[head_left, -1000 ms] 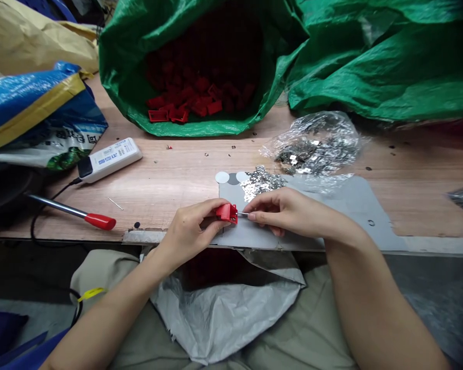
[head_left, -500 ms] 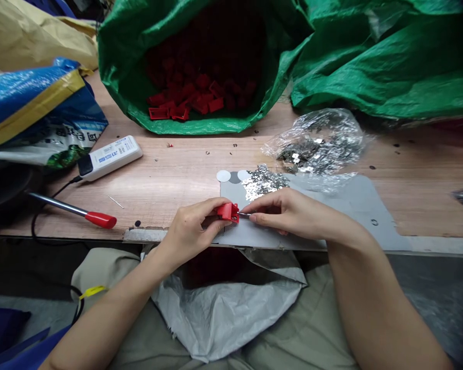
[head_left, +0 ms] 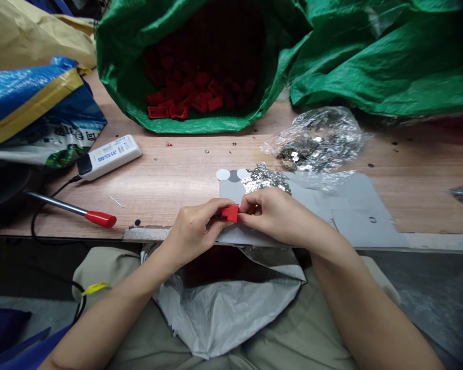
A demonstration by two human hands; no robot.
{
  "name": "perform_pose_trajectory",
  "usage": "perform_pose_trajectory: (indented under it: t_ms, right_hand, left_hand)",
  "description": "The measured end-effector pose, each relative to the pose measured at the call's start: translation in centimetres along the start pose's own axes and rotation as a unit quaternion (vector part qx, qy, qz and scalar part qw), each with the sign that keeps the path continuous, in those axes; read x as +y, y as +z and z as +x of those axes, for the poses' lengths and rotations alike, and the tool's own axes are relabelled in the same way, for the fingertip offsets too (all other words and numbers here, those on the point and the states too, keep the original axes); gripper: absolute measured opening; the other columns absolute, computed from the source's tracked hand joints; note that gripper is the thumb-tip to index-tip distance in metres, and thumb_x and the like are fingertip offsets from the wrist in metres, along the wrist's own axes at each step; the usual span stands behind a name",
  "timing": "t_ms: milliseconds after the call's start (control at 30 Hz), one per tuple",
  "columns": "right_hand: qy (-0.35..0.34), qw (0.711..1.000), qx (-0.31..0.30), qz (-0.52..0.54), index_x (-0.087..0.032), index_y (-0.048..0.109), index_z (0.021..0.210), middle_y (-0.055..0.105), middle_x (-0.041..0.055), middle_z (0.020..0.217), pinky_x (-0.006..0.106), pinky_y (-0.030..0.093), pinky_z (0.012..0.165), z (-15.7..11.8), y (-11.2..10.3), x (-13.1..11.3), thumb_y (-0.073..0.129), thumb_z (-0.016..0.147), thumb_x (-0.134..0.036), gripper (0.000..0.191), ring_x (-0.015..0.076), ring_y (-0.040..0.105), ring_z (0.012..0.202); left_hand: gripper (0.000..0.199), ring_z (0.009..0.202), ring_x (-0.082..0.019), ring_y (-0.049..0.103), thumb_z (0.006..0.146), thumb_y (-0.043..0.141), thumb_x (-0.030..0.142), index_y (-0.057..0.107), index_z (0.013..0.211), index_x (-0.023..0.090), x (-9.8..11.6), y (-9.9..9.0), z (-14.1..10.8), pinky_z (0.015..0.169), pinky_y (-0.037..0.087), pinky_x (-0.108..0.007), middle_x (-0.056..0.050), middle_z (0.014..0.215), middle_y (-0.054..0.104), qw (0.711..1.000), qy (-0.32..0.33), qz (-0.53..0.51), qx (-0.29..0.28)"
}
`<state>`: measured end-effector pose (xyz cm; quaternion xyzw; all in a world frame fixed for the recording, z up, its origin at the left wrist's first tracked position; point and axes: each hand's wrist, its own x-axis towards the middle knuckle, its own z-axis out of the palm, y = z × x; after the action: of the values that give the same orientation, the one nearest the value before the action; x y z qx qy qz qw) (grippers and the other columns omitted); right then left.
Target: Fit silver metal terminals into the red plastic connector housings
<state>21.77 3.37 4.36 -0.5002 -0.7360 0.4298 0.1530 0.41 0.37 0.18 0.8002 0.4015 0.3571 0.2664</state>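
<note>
Between the thumb and fingers of my left hand (head_left: 195,226) is a small red plastic housing (head_left: 230,213), held just above the grey sheet (head_left: 355,205) near the table's front edge. My right hand (head_left: 272,211) is pinched closed against the housing's right end. Whatever sits in that pinch is hidden by the fingers; a speck of yellow shows under them. Just behind my right hand lies a pile of small shiny metal plates (head_left: 265,179). A clear plastic bag (head_left: 324,139) with more metal pieces rests beyond it.
A green sack (head_left: 216,125) lies open at the back with many red housings (head_left: 200,97) inside. At left are a white power strip (head_left: 113,155) and a red-handled lever (head_left: 100,219). A pale sack (head_left: 224,318) hangs open over my lap.
My right fingers have moved left, up against the red housing. The thin metal piece seen at their tips is now out of sight. The housing has turned, its open end no longer showing.
</note>
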Motion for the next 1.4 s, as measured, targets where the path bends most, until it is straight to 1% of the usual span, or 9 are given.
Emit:
perform_pose_trajectory:
  t_ms: [33, 167, 233, 333, 667, 933, 1033, 1233, 1400]
  right_hand:
    - [0.005, 1.000, -0.009, 0.005, -0.016, 0.069, 0.069, 0.065, -0.0017, 0.063, 0.023, 0.037, 0.053, 0.0, 0.0, 0.0, 0.064, 0.081, -0.021, 0.014, 0.0137, 0.056, 0.060]
    - [0.020, 0.993, -0.101, 0.059, -0.017, 0.079, 0.089, 0.064, -0.0025, 0.065, 0.023, 0.035, 0.051, -0.3, -1.2, 0.7, 0.064, 0.086, -0.030, 0.020, 0.0115, 0.049, 0.054]
    - [0.013, 0.991, -0.120, 0.059, -0.019, 0.080, 0.094, 0.061, -0.0034, 0.063, 0.023, 0.034, 0.051, -0.4, -1.8, 1.2, 0.063, 0.088, -0.032, 0.022, 0.0105, 0.045, 0.052]
    - [0.009, 0.993, -0.110, 0.050, -0.019, 0.081, 0.096, 0.060, -0.0030, 0.063, 0.024, 0.034, 0.052, -0.4, -2.1, 1.4, 0.064, 0.088, -0.033, 0.023, 0.0106, 0.044, 0.052]
    - [0.013, 0.995, -0.092, 0.029, -0.017, 0.080, 0.095, 0.065, 0.0001, 0.068, 0.024, 0.037, 0.054, -0.6, -1.9, 1.0, 0.061, 0.088, -0.033, 0.026, 0.0146, 0.052, 0.060]
    - [0.016, 0.998, -0.053, -0.015, -0.020, 0.080, 0.090, 0.075, 0.0019, 0.079, 0.026, 0.041, 0.058, -0.8, -1.1, 0.4, 0.061, 0.086, -0.024, 0.020, 0.0198, 0.064, 0.071]
    - [0.015, 0.999, -0.045, -0.022, -0.019, 0.080, 0.088, 0.074, 0.0020, 0.078, 0.026, 0.040, 0.057, -0.7, -1.1, 0.3, 0.061, 0.085, -0.022, 0.019, 0.0196, 0.064, 0.071]
    - [0.046, 0.996, -0.077, 0.013, -0.020, 0.081, 0.089, 0.070, -0.0012, 0.067, 0.024, 0.035, 0.050, -0.5, -1.5, 0.7, 0.063, 0.086, -0.026, 0.019, 0.0154, 0.056, 0.059]
    - [0.052, 0.997, -0.053, 0.008, -0.019, 0.080, 0.085, 0.069, -0.0004, 0.067, 0.025, 0.036, 0.050, -0.6, -1.2, 0.4, 0.063, 0.085, -0.025, 0.018, 0.0154, 0.057, 0.058]
  left_hand:
    - [0.026, 0.089, -0.014, 0.075, 0.091, 0.063, 0.013, 0.064, 0.116, 0.020, 0.0, 0.1, 0.0, 0.079, 0.057, -0.021, -0.002, 0.106, 0.077, 1.000, -0.003, -0.003, 0.002]
    - [0.028, 0.092, -0.015, 0.075, 0.090, 0.067, 0.015, 0.063, 0.117, 0.020, -0.1, 0.2, 0.0, 0.080, 0.058, -0.021, -0.002, 0.106, 0.077, 0.999, -0.025, -0.034, 0.007]
    - [0.028, 0.093, -0.015, 0.075, 0.090, 0.068, 0.015, 0.063, 0.117, 0.020, -0.1, 0.2, 0.0, 0.081, 0.058, -0.020, -0.002, 0.105, 0.077, 0.998, -0.033, -0.048, 0.007]
    - [0.027, 0.094, -0.015, 0.075, 0.090, 0.068, 0.016, 0.063, 0.116, 0.020, -0.2, 0.0, 0.0, 0.082, 0.058, -0.020, -0.001, 0.105, 0.077, 0.998, -0.036, -0.054, 0.002]
    - [0.024, 0.094, -0.017, 0.075, 0.091, 0.067, 0.020, 0.063, 0.115, 0.020, -0.1, 0.1, -0.1, 0.081, 0.060, -0.024, -0.004, 0.106, 0.076, 0.998, -0.049, -0.043, -0.001]
    - [0.027, 0.088, -0.013, 0.076, 0.088, 0.064, 0.008, 0.064, 0.112, 0.019, 0.3, -0.4, 0.1, 0.079, 0.061, -0.020, -0.002, 0.101, 0.077, 1.000, -0.009, -0.014, -0.012]
    - [0.027, 0.089, -0.014, 0.076, 0.088, 0.065, 0.010, 0.064, 0.113, 0.020, 0.3, -0.4, 0.1, 0.081, 0.062, -0.022, -0.002, 0.103, 0.077, 1.000, -0.012, -0.013, -0.011]
    - [0.026, 0.091, -0.014, 0.076, 0.088, 0.070, 0.016, 0.064, 0.113, 0.020, 0.3, -0.1, -0.1, 0.085, 0.063, -0.022, -0.001, 0.103, 0.076, 0.999, -0.029, -0.026, 0.011]
    - [0.025, 0.092, -0.014, 0.076, 0.089, 0.069, 0.015, 0.063, 0.113, 0.020, 0.3, -0.1, -0.1, 0.086, 0.063, -0.023, -0.002, 0.105, 0.076, 1.000, -0.017, -0.022, 0.007]
